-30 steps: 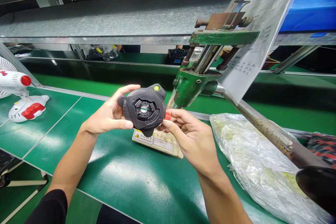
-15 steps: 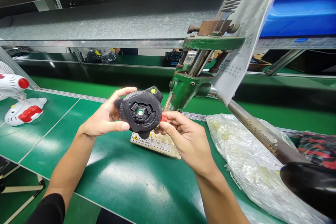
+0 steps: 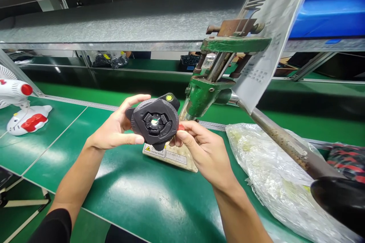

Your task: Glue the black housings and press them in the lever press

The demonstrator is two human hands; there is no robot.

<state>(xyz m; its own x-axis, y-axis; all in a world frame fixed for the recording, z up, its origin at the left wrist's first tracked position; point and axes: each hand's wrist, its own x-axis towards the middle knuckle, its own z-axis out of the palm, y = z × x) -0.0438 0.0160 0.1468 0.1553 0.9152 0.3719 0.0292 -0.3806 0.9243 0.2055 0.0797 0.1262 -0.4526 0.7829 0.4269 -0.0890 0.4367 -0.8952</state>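
Observation:
A round black plastic part (image 3: 156,136), with a graduated rim and a slotted centre, is held up above the bench. A yellow-green bubble level (image 3: 169,97) sits on its upper right lug. My left hand (image 3: 114,125) grips its left edge, thumb across the front and fingers behind. With thumb and forefinger, my right hand (image 3: 202,150) pinches a red knob (image 3: 180,127) at the part's right side. The knob is mostly covered by the fingertips. Just behind the hands stands a green hand press (image 3: 202,97) on a pale base (image 3: 173,158) with warning labels.
The press's lever (image 3: 273,133) slants down to a black grip (image 3: 336,201) at right. Beneath it lies a clear plastic bag (image 3: 270,182). A white-and-red fan (image 3: 28,121) stands at left. A metal shelf (image 3: 114,26) and a hanging sheet (image 3: 259,68) are overhead.
The black part has tilted slightly, and it and both hands sit a touch further right. My grips on the part and the red knob stay the same.

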